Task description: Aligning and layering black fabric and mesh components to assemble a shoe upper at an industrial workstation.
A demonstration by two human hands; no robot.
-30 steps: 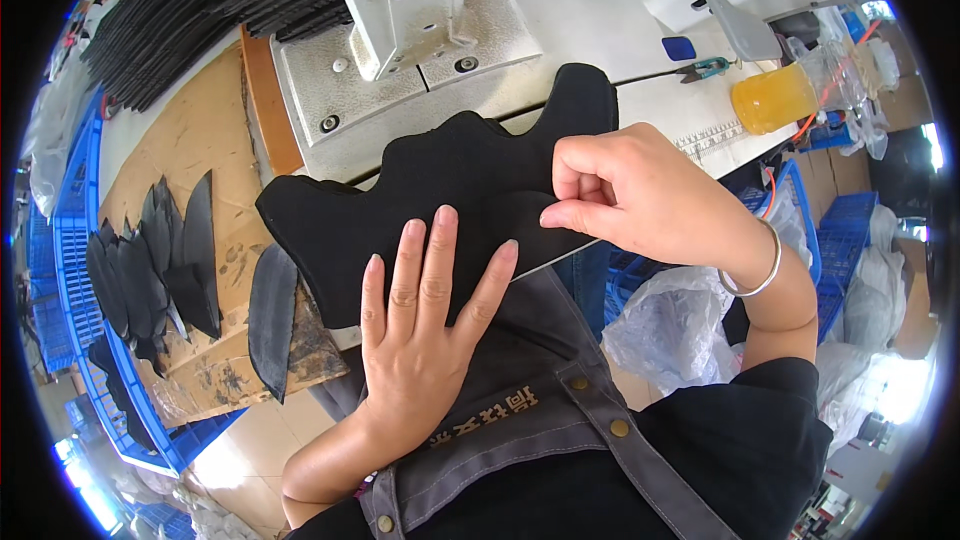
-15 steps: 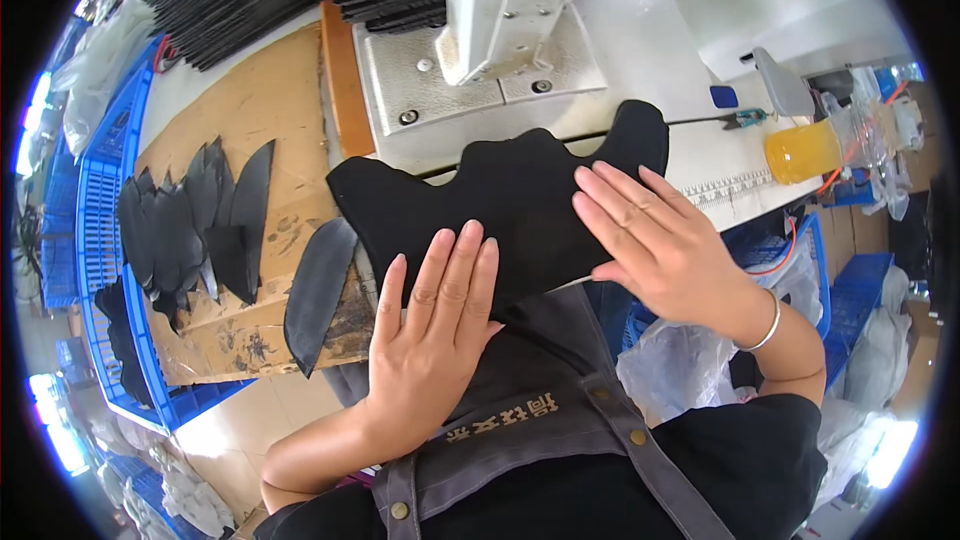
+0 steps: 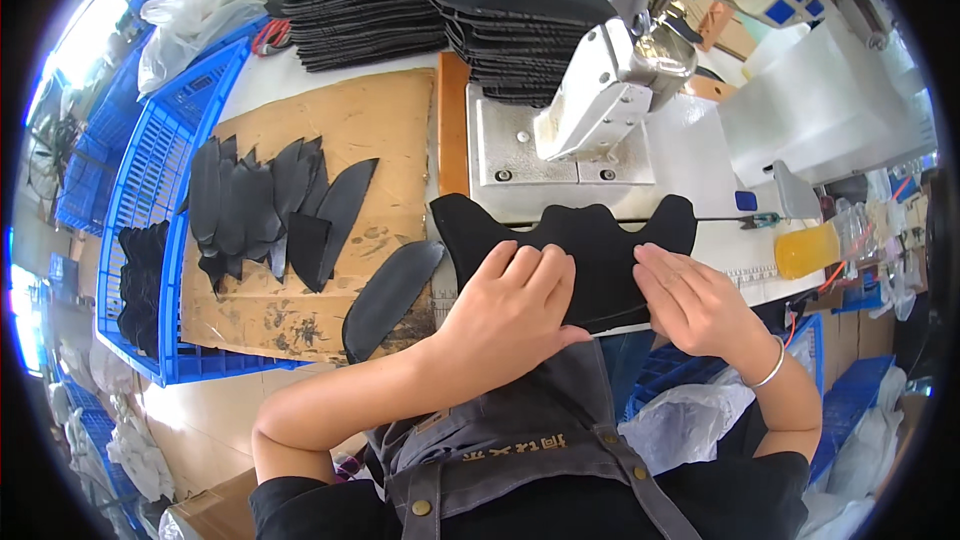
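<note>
A black fabric-like piece (image 3: pixel 590 235) with a scalloped far edge lies on the white work surface in front of a sewing machine. My left hand (image 3: pixel 515 305) rests on its near left part, fingers bent and thumb stretched aside. My right hand (image 3: pixel 695 305) presses on the right part, fingers side by side and slightly bent, the thumb by the near edge. Neither hand is seen lifting the piece. Beside my left forearm lies a dark leaf-shaped piece (image 3: pixel 392 300), overhanging the cardboard's edge.
The sewing machine's pale post (image 3: pixel 600 90) rises beyond the fabric. Dark cut pieces (image 3: pixel 255 200) lie on cardboard (image 3: pixel 390 130), with stacked black pieces (image 3: pixel 360 5) behind. A blue crate (image 3: pixel 150 180) stands left. A bottle of yellow liquid (image 3: pixel 805 253) is at right.
The view has swung, so the bench sits lower and further right and more of the machine shows. My fingers have gone from flat and outstretched to bent, the left ones most.
</note>
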